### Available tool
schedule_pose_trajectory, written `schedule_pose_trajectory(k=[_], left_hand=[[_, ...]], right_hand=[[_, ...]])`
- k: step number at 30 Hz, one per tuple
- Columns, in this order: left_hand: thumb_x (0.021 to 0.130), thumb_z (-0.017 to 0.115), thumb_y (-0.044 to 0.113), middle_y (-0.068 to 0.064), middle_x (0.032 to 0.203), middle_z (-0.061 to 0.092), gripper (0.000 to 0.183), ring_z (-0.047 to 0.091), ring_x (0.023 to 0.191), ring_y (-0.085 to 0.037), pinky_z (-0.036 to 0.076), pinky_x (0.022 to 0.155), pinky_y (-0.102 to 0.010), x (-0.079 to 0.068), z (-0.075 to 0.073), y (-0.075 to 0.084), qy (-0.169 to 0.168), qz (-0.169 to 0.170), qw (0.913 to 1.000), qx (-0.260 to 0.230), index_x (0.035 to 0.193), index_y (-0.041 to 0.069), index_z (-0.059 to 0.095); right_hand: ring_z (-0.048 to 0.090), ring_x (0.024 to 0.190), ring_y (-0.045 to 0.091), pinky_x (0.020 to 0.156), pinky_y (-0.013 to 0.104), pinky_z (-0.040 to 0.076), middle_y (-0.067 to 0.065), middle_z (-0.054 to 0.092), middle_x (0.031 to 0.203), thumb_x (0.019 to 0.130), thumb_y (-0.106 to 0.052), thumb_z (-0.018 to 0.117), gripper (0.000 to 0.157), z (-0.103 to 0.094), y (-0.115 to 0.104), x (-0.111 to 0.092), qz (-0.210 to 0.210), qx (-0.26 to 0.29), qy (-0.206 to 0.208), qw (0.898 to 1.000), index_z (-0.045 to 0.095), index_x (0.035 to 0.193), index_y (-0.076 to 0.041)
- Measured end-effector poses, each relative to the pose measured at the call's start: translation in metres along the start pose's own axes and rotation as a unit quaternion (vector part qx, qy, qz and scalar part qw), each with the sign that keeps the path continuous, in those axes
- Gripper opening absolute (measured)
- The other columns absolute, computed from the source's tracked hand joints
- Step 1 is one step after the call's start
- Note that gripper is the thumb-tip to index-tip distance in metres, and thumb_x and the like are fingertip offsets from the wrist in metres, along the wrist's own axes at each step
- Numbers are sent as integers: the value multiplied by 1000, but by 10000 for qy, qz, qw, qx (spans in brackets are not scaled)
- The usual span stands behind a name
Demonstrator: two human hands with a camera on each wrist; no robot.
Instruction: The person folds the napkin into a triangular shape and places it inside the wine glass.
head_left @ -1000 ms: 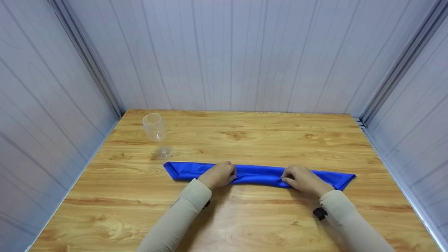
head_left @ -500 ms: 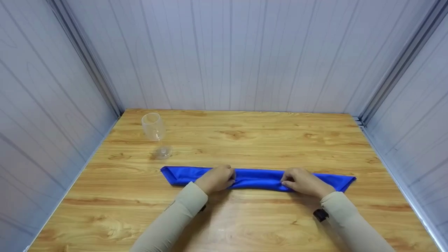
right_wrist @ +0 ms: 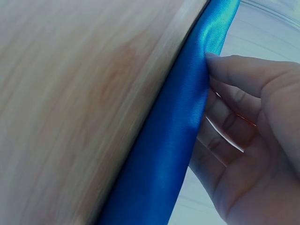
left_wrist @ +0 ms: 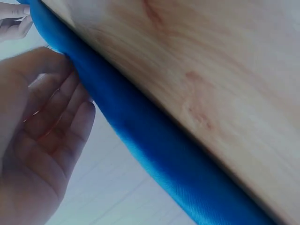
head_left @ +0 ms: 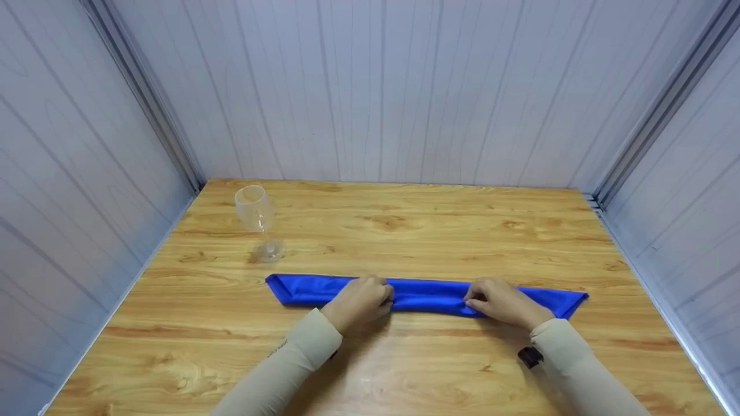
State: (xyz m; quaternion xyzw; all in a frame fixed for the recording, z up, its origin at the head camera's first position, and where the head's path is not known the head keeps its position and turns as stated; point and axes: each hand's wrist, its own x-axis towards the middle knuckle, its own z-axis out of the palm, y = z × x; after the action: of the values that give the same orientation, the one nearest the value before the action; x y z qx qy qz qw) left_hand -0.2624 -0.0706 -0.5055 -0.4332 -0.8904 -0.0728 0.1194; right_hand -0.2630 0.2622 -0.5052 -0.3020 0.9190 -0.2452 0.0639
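A blue cloth [head_left: 428,296], folded into a long narrow band with slanted ends, lies across the wooden table. My left hand [head_left: 357,301] is on its left half, thumb and fingers pinching the near edge. Further right, my right hand [head_left: 502,301] pinches the same edge between thumb and fingers. In the left wrist view the left thumb meets the cloth [left_wrist: 126,122] and the other fingers are loosely curled. The right wrist view has the right thumb pressed on the cloth [right_wrist: 164,136], its other fingers partly behind the band.
A clear wine glass [head_left: 254,214] stands upright at the back left, beyond the band's left end. Pale panel walls [head_left: 370,92] enclose the wooden table [head_left: 416,358] at the back and both sides.
The cloth band has come slightly nearer, mostly at its left end. My left hand came nearer with it, then shifted slightly right. My right hand moved very little, and the glass stayed put.
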Motion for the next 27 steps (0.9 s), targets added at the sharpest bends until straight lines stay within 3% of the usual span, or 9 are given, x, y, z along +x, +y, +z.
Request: schedule_pose_trajectory(k=[3,7,12,16,27], left_hand=[[83,81,22,-2,74,61,19,61,68,-20,53,60,-35,-1,0,0,39,41,10000,-77,78,12,67],[79,86,23,-2,75,60,25,60,70,-21,52,62,-35,-1,1,0,62,150,9997,170,80,12,63],[84,77,12,-5,79,61,15,60,72,-24,52,61,-36,-1,2,1,175,165,9987,444,83,10,62],[85,69,6,-5,80,63,7,61,72,-24,52,60,-37,0,4,-1,288,57,9989,360,84,9,63],[91,63,6,-7,86,68,8,67,78,-24,56,68,-34,6,9,-7,-43,-276,9994,220,95,6,70]], right_hand=[[66,87,15,75,36,55,-5,70,92,96,-11,68,9,0,0,-1,4,8,3,10000,77,95,-13],[66,87,14,74,35,55,-6,70,92,96,-12,67,9,0,0,-1,49,35,2,10000,76,95,-14],[65,86,13,74,36,55,-5,70,92,97,-13,67,9,0,-1,-2,44,24,48,10000,76,95,-13],[65,86,13,74,36,55,-6,70,92,97,-13,67,9,0,-2,-3,116,-25,47,9999,75,95,-13],[65,89,14,78,38,55,-6,70,95,98,-14,65,9,2,0,-2,182,-113,52,9998,75,97,-15]])
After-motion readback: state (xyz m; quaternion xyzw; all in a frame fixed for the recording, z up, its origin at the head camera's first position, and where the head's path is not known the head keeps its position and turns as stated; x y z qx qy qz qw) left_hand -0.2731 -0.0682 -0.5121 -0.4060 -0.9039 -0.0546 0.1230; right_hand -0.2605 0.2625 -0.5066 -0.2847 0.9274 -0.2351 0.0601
